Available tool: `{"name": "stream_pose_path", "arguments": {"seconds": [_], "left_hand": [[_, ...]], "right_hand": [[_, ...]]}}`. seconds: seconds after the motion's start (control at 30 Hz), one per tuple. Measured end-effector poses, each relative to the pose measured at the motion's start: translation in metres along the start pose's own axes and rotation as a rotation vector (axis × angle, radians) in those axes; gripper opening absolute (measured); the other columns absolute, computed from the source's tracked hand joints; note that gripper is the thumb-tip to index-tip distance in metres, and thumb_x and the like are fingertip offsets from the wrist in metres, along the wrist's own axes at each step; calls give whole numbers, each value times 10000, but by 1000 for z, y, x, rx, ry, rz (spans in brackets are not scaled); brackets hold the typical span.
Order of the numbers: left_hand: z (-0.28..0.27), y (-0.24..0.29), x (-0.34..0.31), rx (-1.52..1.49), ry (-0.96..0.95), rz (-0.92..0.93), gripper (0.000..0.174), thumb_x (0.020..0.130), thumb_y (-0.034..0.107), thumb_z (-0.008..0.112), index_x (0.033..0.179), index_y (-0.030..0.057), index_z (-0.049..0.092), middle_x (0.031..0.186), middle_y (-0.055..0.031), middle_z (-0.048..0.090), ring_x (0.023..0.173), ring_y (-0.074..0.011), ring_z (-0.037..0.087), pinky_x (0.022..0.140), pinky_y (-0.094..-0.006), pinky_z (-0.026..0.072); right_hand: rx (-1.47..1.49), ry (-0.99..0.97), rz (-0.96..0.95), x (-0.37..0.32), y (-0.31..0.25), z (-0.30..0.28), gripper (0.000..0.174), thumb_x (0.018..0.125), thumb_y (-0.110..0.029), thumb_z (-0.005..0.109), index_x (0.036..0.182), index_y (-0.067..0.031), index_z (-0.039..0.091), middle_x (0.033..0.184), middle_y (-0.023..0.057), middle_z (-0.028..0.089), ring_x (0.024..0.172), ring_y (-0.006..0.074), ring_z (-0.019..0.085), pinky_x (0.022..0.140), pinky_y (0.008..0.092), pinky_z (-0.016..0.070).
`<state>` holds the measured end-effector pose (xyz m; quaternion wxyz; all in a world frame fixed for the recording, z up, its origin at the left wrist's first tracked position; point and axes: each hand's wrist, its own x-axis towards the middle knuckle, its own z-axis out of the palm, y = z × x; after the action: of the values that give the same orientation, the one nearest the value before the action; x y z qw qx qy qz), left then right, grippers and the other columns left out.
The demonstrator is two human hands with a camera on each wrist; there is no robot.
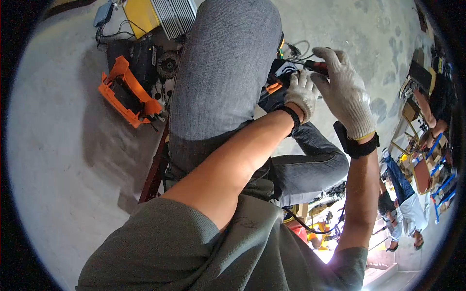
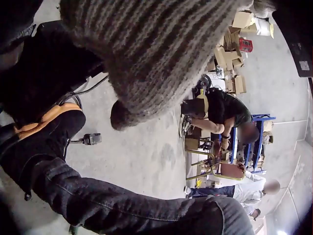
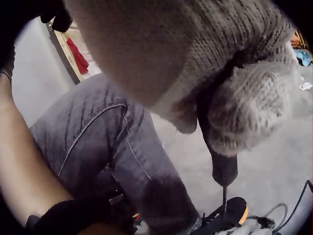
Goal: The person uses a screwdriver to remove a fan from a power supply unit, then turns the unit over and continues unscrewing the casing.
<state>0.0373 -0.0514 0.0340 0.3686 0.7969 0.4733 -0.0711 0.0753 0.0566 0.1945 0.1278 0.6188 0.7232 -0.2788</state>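
Observation:
In the head view my right hand (image 1: 347,89), in a white knitted glove, grips a screwdriver (image 1: 318,67). The right wrist view shows its dark handle between gloved fingers (image 3: 254,105) and its thin shaft pointing down. My left hand (image 1: 303,92), gloved too, lies just left of it with fingers laid forward over a dark piece of equipment (image 1: 269,103). A white marking shows on a black surface ahead of those fingertips. In the left wrist view the knitted glove (image 2: 151,54) covers much of the work, and the undersides of the fingers are hidden.
My bent leg (image 1: 223,63) in grey jeans stands left of the hands. An orange plastic housing (image 1: 127,92) lies on the floor beyond it, near a finned metal box (image 1: 175,17). A cable with a plug (image 2: 90,139) lies on the concrete. Other people (image 1: 412,208) are at far right.

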Motion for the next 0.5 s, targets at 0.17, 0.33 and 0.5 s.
{"name": "stream_pose_path", "arguments": {"seconds": [0.17, 0.33, 0.5], "left_hand": [[1, -2, 0, -2, 37, -10, 550, 1026, 337, 508, 1524, 105, 523, 1596, -203, 447, 1533, -422, 296, 1205, -629, 218], [14, -1, 3, -42, 102, -1, 585, 1022, 338, 513, 1552, 92, 487, 1609, -202, 432, 1535, -426, 292, 1210, -623, 215], [-3, -2, 1, -17, -47, 4, 601, 998, 343, 548, 1555, 124, 494, 1601, -221, 432, 1532, -430, 293, 1211, -638, 216]], "right_hand": [[-95, 46, 20, 2, 3, 10, 332, 980, -239, 694, 1255, -78, 602, 1183, 228, 665, 1019, 444, 700, 810, 494, 588], [-42, -28, 66, -1, -1, -1, 298, 990, -228, 679, 1225, -64, 599, 1154, 217, 677, 1003, 452, 701, 804, 514, 585], [-91, 112, -285, 2, 5, 5, 363, 1002, -301, 672, 1236, -37, 586, 1087, 217, 727, 983, 451, 717, 807, 516, 589]]}}
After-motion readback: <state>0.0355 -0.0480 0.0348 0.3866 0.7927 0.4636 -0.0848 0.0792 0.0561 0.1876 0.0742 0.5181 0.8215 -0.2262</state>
